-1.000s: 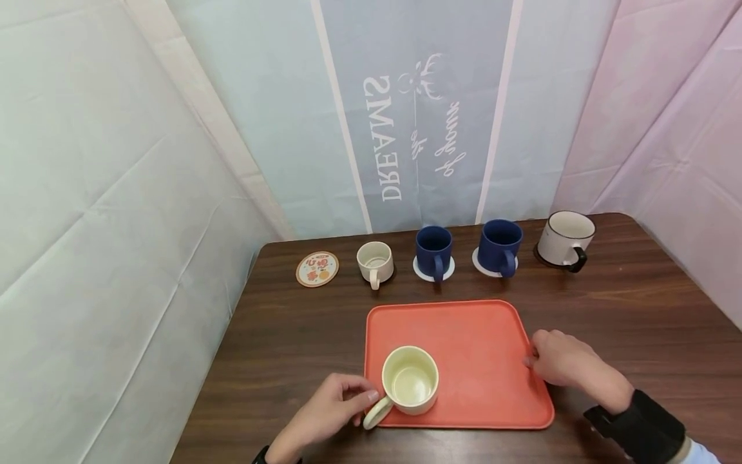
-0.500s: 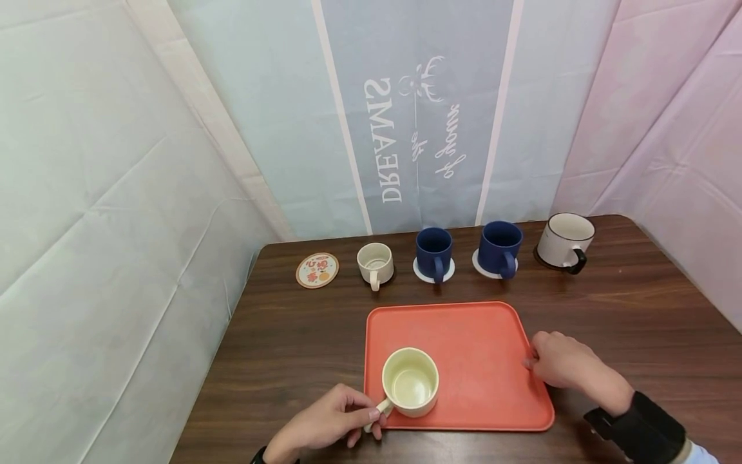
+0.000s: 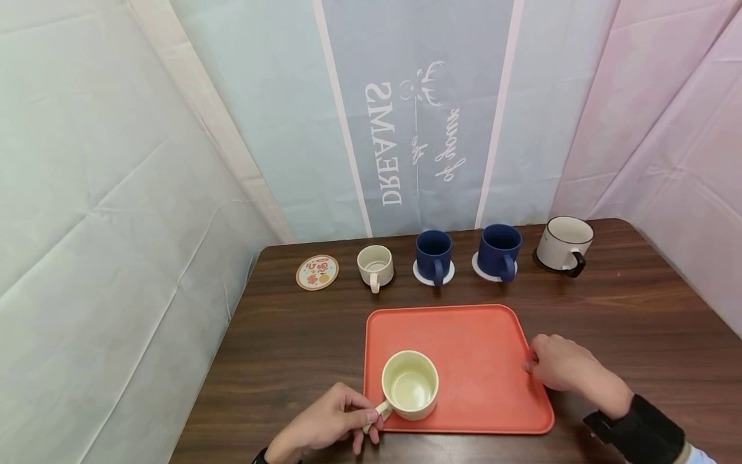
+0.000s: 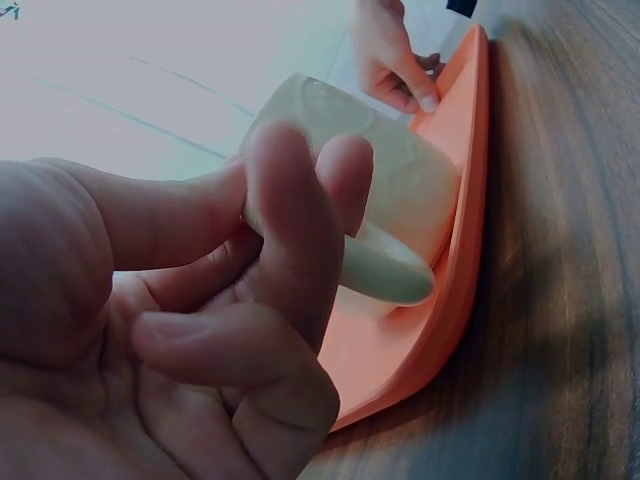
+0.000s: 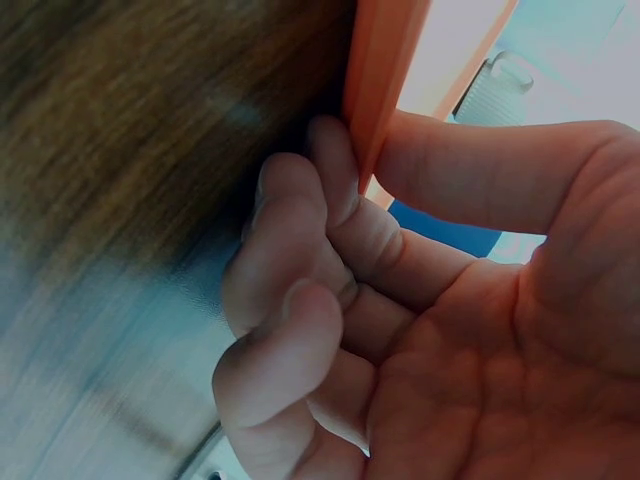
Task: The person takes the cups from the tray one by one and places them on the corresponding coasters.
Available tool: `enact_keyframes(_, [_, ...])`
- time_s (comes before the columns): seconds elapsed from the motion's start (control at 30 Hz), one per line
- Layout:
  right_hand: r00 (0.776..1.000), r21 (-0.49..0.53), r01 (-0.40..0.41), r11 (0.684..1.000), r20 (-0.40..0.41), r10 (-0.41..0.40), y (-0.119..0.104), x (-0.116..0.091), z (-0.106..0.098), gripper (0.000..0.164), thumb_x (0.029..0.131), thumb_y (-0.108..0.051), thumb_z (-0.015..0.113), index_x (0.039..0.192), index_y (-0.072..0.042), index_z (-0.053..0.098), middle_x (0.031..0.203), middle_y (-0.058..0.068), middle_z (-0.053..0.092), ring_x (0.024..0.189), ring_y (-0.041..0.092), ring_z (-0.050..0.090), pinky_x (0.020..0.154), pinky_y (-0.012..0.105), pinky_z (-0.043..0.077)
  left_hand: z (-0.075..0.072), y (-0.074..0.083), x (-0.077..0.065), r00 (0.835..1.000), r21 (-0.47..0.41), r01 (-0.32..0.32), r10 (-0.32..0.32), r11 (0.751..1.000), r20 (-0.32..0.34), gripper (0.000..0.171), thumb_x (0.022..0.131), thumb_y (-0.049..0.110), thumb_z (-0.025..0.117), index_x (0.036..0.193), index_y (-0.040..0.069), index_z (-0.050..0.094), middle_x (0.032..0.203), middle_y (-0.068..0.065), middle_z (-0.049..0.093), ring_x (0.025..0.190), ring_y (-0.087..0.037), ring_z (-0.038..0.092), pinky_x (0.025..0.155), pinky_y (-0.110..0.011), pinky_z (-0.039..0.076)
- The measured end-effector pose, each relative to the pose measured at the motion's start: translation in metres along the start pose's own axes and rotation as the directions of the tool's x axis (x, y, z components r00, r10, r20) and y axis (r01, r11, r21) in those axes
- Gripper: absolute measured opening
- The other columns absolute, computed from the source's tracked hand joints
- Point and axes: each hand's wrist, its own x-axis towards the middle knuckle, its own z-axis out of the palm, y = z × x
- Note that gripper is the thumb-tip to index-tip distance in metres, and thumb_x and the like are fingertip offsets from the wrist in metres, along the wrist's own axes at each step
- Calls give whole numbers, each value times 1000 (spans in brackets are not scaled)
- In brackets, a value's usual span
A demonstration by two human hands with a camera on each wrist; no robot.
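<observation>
A pale yellow mug (image 3: 410,385) stands upright at the front left of an orange-red tray (image 3: 469,361), its handle pointing toward the tray's near left corner. My left hand (image 3: 333,419) pinches that handle (image 4: 388,272) between thumb and fingers, as the left wrist view also shows. At the tray's right side, my right hand (image 3: 565,366) grips the rim, with the thumb on the inner side and curled fingers (image 5: 290,215) under the edge in the right wrist view.
Along the back of the dark wooden table (image 3: 278,348) are a printed round coaster (image 3: 317,272), a small cream cup (image 3: 375,264), two blue mugs (image 3: 433,252) on white coasters, and a white mug (image 3: 563,243) with a black handle. Fabric walls (image 3: 145,193) enclose the table.
My left hand has closed its thumb and fingers on the mug's handle, which it was only beside a second ago. The mug, tray and right hand keep their places.
</observation>
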Motion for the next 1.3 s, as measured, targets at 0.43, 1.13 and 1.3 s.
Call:
enact_keyframes(0.43, [1000,0,20,1000,-17,-20,2,0,2,23,96,-18,75,78,-10,61,68,3,52,61,18,51,58,34,38,1,-2,0,997,91,-66,69,994,-27,29,107,9,59,103,-18,70,88,-45,62,59,-5,62,50,-20,36])
enact_keyframes(1.13, [1000,-18,15,1000,-22,-15,3,2,2,24,96,-19,75,78,-11,61,69,3,52,62,18,52,58,35,39,-9,17,2,923,98,-44,78,994,-377,34,108,10,59,109,-24,65,88,-29,72,59,-8,67,53,-19,42])
enact_keyframes(1.3, [1000,-18,17,1000,-18,-17,2,2,1,23,96,-19,75,79,-10,61,69,4,52,62,18,52,58,35,39,-14,24,2,868,79,-8,46,997,-494,32,109,10,58,111,-21,65,86,-17,74,61,-11,68,54,-20,43])
